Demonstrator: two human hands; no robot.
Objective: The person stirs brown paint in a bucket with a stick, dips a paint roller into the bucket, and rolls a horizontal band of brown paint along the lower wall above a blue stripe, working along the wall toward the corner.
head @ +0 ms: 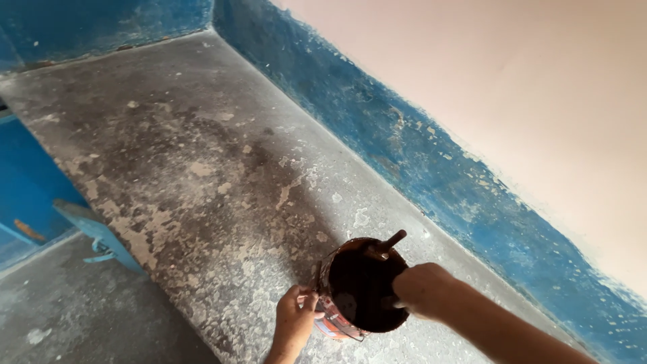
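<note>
Paint can [360, 286]: round, streaked with dark brown paint, set on the grey speckled counter [202, 168] near its front edge, close to the blue-painted wall base [431, 168].
Stir stick [389, 241]: brown-coated, standing in the can, leaning on the far rim.
Left hand [295, 318]: curled closed on the can's near side, steadying it.
Right hand [423, 290]: closed over the can's right rim, apparently gripping something inside; exact object hidden.
Handling note: best kept braced flat and worked slowly, paint held below the rim, drips off the counter.
</note>
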